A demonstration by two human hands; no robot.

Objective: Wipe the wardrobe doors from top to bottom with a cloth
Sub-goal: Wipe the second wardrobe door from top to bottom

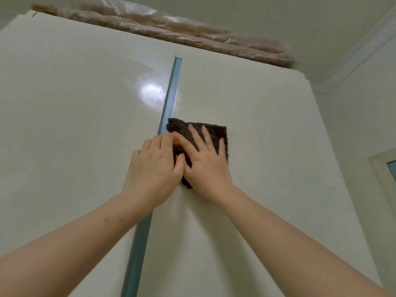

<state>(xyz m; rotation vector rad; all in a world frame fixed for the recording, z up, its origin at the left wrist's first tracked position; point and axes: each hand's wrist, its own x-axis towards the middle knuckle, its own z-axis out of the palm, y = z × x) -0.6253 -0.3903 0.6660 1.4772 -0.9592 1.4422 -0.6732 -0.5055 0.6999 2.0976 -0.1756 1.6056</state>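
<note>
Cloth (pixel 214 133): pressed flat on the right door (pixel 267 157).
Right hand (pixel 206 161): spread open on it.
Left hand (pixel 154 166): laid flat, thumb on its edge.

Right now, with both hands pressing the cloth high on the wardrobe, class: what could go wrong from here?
1. The dark cloth lies beside the blue strip between the doors; it may snag there or skip the left door.
2. The left hand overlaps the right hand, so the cloth could bunch up.
3. Plastic-wrapped bundles lie on top; jolting the wardrobe might shift them.
</note>
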